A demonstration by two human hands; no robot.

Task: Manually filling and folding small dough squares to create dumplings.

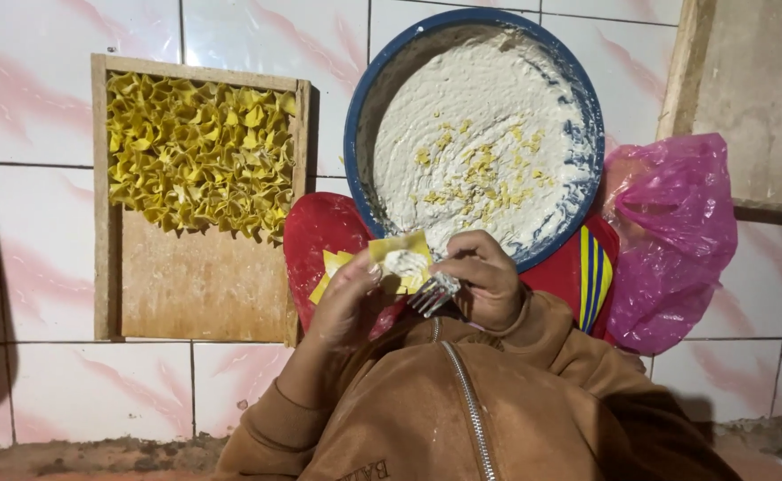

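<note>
Dumpling wrapper point(401, 260), dabbed with white filling, lies in our left hand point(348, 298), just left of our right hand point(484, 278), which is clamped on a fork point(433, 294) pointing at it.

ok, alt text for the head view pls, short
Seen from above, a person's left hand holds a yellow wrapper with white filling while the right hand holds a fork. Beyond are a blue basin of white filling and a wooden tray half full of folded yellow dumplings.

Tiled floor point(43, 267): wooden tray point(199, 285), blue basin point(360, 107), pink bag point(676, 232).
</note>
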